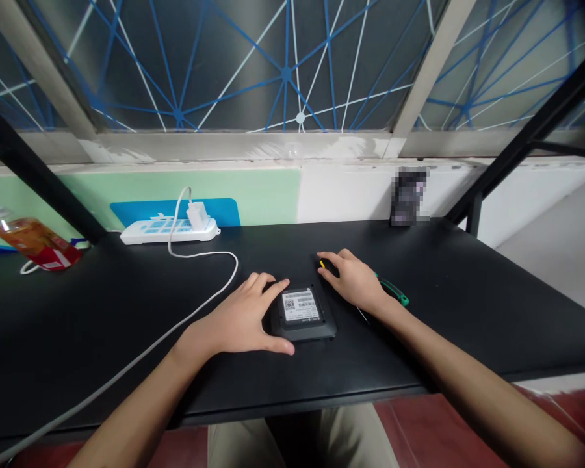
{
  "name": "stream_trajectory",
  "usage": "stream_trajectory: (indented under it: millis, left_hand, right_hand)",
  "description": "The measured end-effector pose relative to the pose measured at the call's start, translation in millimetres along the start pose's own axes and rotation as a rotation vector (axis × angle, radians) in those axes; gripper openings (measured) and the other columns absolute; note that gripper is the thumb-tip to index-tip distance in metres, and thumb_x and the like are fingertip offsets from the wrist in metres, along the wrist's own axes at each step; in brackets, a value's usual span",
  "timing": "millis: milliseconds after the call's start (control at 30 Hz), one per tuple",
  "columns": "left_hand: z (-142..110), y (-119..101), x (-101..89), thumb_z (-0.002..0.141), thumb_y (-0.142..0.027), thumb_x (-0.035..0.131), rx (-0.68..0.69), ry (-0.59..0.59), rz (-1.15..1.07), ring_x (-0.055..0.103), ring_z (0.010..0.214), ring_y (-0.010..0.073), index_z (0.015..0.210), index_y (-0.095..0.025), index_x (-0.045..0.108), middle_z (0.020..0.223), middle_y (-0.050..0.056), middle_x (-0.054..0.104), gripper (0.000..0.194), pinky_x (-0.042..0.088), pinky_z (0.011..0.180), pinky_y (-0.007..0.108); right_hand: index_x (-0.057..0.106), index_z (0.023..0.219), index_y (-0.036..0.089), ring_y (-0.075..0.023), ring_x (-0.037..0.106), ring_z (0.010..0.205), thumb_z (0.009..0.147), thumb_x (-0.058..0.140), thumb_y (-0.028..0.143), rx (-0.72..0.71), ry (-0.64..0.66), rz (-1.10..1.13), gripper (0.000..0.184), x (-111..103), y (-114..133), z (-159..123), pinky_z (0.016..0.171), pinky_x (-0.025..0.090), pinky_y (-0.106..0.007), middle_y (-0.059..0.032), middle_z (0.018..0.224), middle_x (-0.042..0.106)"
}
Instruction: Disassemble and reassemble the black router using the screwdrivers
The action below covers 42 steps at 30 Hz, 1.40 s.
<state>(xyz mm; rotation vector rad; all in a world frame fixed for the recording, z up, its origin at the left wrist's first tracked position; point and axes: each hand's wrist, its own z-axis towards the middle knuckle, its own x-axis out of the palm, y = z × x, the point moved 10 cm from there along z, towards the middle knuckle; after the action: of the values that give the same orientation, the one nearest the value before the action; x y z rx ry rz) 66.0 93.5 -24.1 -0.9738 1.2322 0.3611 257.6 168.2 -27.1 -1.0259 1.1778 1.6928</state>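
Black box flat on the black table, label up, between the two hands. Left hand at its left side: thumb and index spread wide, index fingertip at the far left corner, thumb along the near left edge. Can't tell if it actually grips. Right hand just right of the box, palm down, thumb and index bent with a narrow gap; yellow tip of something shows in that gap. Can't tell if it's held; most is hidden under the hand. Green-handled tool lies past the wrist.
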Motion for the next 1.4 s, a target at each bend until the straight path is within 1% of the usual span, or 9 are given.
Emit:
stream_trajectory:
  millis: [100, 300, 533, 633, 733, 833, 933, 1167, 1400]
  left_hand:
    - [-0.1, 0.7, -0.1, 0.070, -0.079, 0.070, 0.010, -0.006, -0.009, 0.043, 0.132, 0.0373, 0.157, -0.027, 0.031, 0.144, 0.013, 0.045, 0.108, 0.039, 0.110, 0.052]
    - [0.0, 1.3, 0.5, 0.071, -0.078, 0.070, 0.002, 0.010, 0.009, 0.042, 0.133, 0.0368, 0.156, -0.023, 0.032, 0.145, 0.014, 0.044, 0.108, 0.038, 0.112, 0.050]
    - [0.3, 0.5, 1.6, 0.073, -0.075, 0.071, -0.015, 0.037, 0.028, 0.040, 0.134, 0.0358, 0.157, -0.020, 0.031, 0.147, 0.016, 0.042, 0.108, 0.036, 0.114, 0.049]
    - [0.3, -0.2, 0.3, 0.073, -0.075, 0.070, 0.001, 0.025, 0.019, 0.041, 0.134, 0.0360, 0.156, -0.023, 0.031, 0.146, 0.015, 0.043, 0.106, 0.037, 0.113, 0.051]
    - [-0.4, -0.9, -0.4, 0.073, -0.076, 0.070, 0.010, 0.019, 0.016, 0.041, 0.134, 0.0358, 0.156, -0.022, 0.031, 0.145, 0.015, 0.043, 0.106, 0.038, 0.113, 0.050]
    - [-1.2, -2.8, -0.4, 0.072, -0.075, 0.071, 0.010, 0.017, 0.012, 0.042, 0.133, 0.0358, 0.156, -0.023, 0.032, 0.144, 0.014, 0.044, 0.106, 0.038, 0.112, 0.050]
    - [-1.5, -5.1, 0.6, 0.070, -0.074, 0.073, 0.014, 0.015, 0.003, 0.043, 0.132, 0.0370, 0.155, -0.025, 0.034, 0.143, 0.014, 0.045, 0.106, 0.038, 0.112, 0.052]
    - [-1.5, -7.4, 2.2, 0.069, -0.075, 0.072, 0.023, 0.015, 0.019, 0.043, 0.131, 0.0368, 0.156, -0.023, 0.033, 0.143, 0.015, 0.045, 0.108, 0.039, 0.111, 0.052]
    - [-1.6, -9.7, 0.2, 0.070, -0.075, 0.073, 0.018, 0.011, 0.014, 0.044, 0.131, 0.0375, 0.155, -0.025, 0.034, 0.142, 0.014, 0.046, 0.106, 0.039, 0.111, 0.052]
  right_hand:
    - [0.062, 0.134, 0.029, -0.0249, 0.068, 0.083, 0.095, 0.053, 0.042, 0.011, 0.019, -0.037, 0.042, -0.2, 2.7, -1.5, 0.070, 0.051, -0.035, -0.0095, 0.105, 0.063]
    - [0.058, 0.138, 0.031, -0.0242, 0.068, 0.080, 0.096, 0.051, 0.044, 0.019, 0.020, -0.046, 0.045, -1.9, 3.7, -2.3, 0.070, 0.051, -0.036, -0.0093, 0.106, 0.062]
    - [0.065, 0.130, 0.028, -0.0221, 0.065, 0.077, 0.092, 0.058, 0.039, 0.011, -0.017, 0.042, 0.040, -2.2, 1.9, -1.5, 0.069, 0.050, -0.035, -0.0085, 0.100, 0.063]
    - [0.066, 0.128, 0.025, -0.0207, 0.064, 0.080, 0.091, 0.059, 0.037, -0.004, -0.091, 0.135, 0.039, -11.2, -1.7, 2.6, 0.076, 0.052, -0.035, -0.0074, 0.096, 0.063]
    - [0.054, 0.139, 0.021, -0.0181, 0.062, 0.080, 0.097, 0.048, 0.043, 0.021, -0.241, 0.270, 0.047, -29.0, -12.6, 6.3, 0.075, 0.054, -0.035, -0.0086, 0.103, 0.061]
    - [0.049, 0.139, 0.023, -0.0156, 0.062, 0.075, 0.095, 0.050, 0.047, 0.049, -0.435, 0.655, 0.050, -45.7, -27.5, 4.2, 0.068, 0.057, -0.035, -0.0078, 0.108, 0.060]
    - [0.048, 0.130, 0.026, -0.0157, 0.064, 0.074, 0.090, 0.060, 0.044, 0.044, -0.537, 0.943, 0.046, -49.6, -30.8, 0.3, 0.065, 0.058, -0.035, -0.0052, 0.104, 0.059]
    - [0.041, 0.126, 0.031, -0.0160, 0.063, 0.072, 0.089, 0.063, 0.043, -0.031, -0.605, 0.997, 0.045, -56.8, -9.4, -12.7, 0.073, 0.062, -0.042, -0.0052, 0.111, 0.053]
    - [0.042, 0.126, 0.032, -0.0187, 0.062, 0.077, 0.088, 0.065, 0.046, -0.050, -0.644, 0.956, 0.047, -60.5, -8.8, -16.4, 0.073, 0.063, -0.043, -0.0072, 0.113, 0.054]
